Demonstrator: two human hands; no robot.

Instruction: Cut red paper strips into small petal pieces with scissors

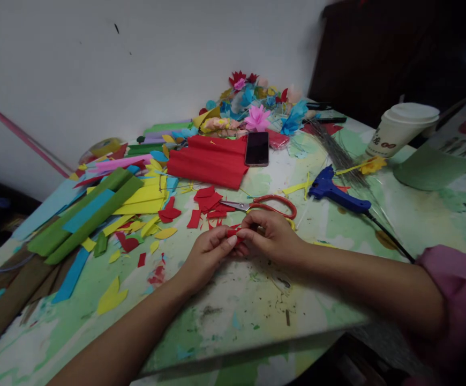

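My left hand (207, 256) and my right hand (271, 236) meet at the middle of the table, fingertips pinched together on a small red paper piece (233, 233). Most of that piece is hidden by the fingers. Red-handled scissors (267, 204) lie just behind my right hand. Cut red paper scraps (207, 202) are scattered behind my left hand.
A folded red crepe sheet (211, 159) and a black phone (256, 148) lie further back. Paper flowers (257, 104) pile up by the wall. A blue glue gun (335, 192), a bundle of wires (333, 147) and a lidded paper cup (404, 128) are at the right. Green, yellow and blue paper strips (96, 209) cover the left.
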